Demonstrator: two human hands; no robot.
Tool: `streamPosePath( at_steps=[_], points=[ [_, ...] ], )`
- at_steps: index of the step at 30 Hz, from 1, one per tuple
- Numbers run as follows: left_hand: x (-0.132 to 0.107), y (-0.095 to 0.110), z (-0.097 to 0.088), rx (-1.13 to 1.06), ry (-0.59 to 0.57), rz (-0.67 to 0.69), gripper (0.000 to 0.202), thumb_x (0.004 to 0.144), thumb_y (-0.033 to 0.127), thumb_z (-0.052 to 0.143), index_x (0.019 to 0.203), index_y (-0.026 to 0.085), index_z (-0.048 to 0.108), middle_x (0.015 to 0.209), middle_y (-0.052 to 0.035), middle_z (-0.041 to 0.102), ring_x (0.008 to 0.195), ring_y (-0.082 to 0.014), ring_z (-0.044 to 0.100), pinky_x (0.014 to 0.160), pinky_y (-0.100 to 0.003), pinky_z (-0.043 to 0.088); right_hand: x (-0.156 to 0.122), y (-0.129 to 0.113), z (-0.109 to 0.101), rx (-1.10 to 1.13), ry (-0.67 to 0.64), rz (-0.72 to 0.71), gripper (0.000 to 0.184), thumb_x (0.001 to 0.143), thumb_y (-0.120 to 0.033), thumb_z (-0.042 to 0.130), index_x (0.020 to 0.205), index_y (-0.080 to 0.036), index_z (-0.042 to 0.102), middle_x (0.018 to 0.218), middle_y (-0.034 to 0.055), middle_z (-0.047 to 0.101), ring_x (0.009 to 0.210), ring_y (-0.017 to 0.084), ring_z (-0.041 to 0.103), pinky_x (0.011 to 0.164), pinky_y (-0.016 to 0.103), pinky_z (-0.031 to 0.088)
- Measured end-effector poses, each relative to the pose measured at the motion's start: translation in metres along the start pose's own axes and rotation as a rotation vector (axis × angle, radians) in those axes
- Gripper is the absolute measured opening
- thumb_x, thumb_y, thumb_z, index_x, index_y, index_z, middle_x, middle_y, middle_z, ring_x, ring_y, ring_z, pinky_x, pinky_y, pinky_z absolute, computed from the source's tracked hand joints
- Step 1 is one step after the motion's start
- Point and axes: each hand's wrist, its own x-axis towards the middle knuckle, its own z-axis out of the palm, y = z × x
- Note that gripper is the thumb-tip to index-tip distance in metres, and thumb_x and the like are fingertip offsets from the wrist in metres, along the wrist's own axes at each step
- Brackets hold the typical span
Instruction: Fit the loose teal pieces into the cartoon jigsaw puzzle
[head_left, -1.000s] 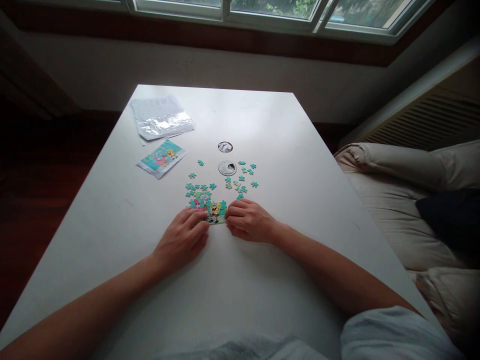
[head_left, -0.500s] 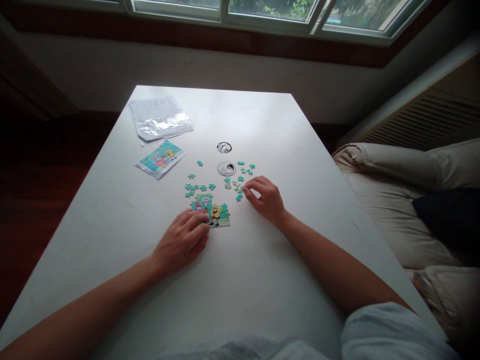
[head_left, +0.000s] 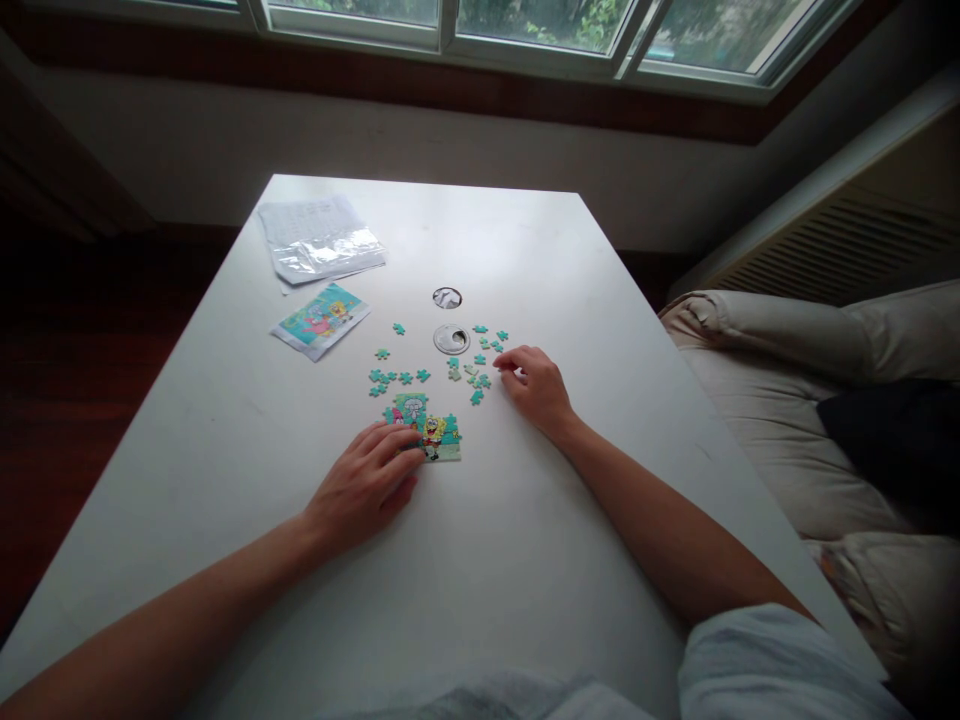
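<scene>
My left hand (head_left: pixel 367 470) lies with its fingers stretched over the left part of a partly joined jigsaw puzzle (head_left: pixel 442 447), hiding some of it. Cartoon figures show on the joined part, a yellow one at the right and a pale green one at the top. To the right, my right hand (head_left: pixel 538 392) hovers or rests beside a scatter of loose jigsaw pieces (head_left: pixel 477 398). Its index finger and thumb are bent and apart, and I see nothing held between them. Another group of teal jigsaw pieces (head_left: pixel 406 378) lies just above the joined part.
On the white table (head_left: pixel 495 580) a picture sheet (head_left: pixel 322 320) with the cartoon figures lies at the left. Behind it are papers in a clear plastic sleeve (head_left: pixel 322 245). Two round openings, one with a metal ring (head_left: pixel 439 345), sit mid-table. A padded sofa (head_left: pixel 772 400) stands at the right.
My right hand has drawn slightly right, away from the loose pieces, and its fingertips have parted from them. My left hand stays on the joined puzzle, which sits marginally lower in view.
</scene>
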Motion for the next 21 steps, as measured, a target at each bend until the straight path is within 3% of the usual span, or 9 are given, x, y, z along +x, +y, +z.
streamPosePath(
  at_steps=[7, 11, 15, 18, 21],
  points=[
    [0.0, -0.001, 0.003, 0.045, -0.03, -0.008, 0.035, 0.096, 0.02, 0.052, 0.13, 0.023, 0.06, 0.144, -0.0094, 0.056, 0.136, -0.0279, 0.049, 0.119, -0.054, 0.036, -0.002, -0.005, 0.006, -0.027, -0.039, -0.059, 0.018, 0.088, -0.014, 0.056, 0.095, -0.023, 0.07, 0.094, 0.006, 0.067, 0.097, 0.025, 0.057, 0.087, 0.042, 0.05],
    [-0.001, -0.002, 0.005, 0.056, -0.038, -0.004, 0.04, 0.096, 0.021, 0.052, 0.136, 0.024, 0.056, 0.147, -0.0097, 0.054, 0.137, -0.028, 0.048, 0.12, -0.054, 0.036, -0.006, -0.014, 0.01, -0.092, -0.117, -0.178, 0.022, 0.093, -0.024, 0.06, 0.113, -0.025, 0.069, 0.117, 0.0083, 0.065, 0.114, 0.027, 0.054, 0.1, 0.048, 0.046],
    [0.0, -0.002, 0.005, 0.067, -0.05, -0.001, 0.041, 0.097, 0.022, 0.051, 0.138, 0.023, 0.055, 0.148, -0.0098, 0.053, 0.138, -0.0282, 0.047, 0.12, -0.055, 0.035, -0.009, -0.023, 0.012, -0.196, -0.225, -0.268, 0.036, 0.095, -0.033, 0.061, 0.13, -0.026, 0.063, 0.142, 0.0104, 0.054, 0.137, 0.031, 0.042, 0.114, 0.053, 0.037],
    [0.0, -0.002, 0.005, 0.061, -0.043, 0.001, 0.041, 0.096, 0.022, 0.052, 0.137, 0.024, 0.055, 0.147, -0.0099, 0.054, 0.138, -0.0279, 0.047, 0.12, -0.054, 0.035, -0.01, -0.026, 0.014, -0.225, -0.251, -0.303, 0.033, 0.096, -0.034, 0.06, 0.128, -0.026, 0.064, 0.149, 0.0096, 0.049, 0.144, 0.032, 0.035, 0.118, 0.054, 0.033],
    [0.0, -0.002, 0.005, 0.054, -0.03, 0.003, 0.04, 0.096, 0.022, 0.053, 0.136, 0.024, 0.056, 0.147, -0.0098, 0.054, 0.138, -0.0281, 0.047, 0.12, -0.054, 0.035, -0.01, -0.026, 0.015, -0.186, -0.223, -0.324, 0.021, 0.097, -0.031, 0.058, 0.115, -0.027, 0.069, 0.143, 0.0071, 0.055, 0.141, 0.028, 0.04, 0.117, 0.053, 0.035]
  ],
)
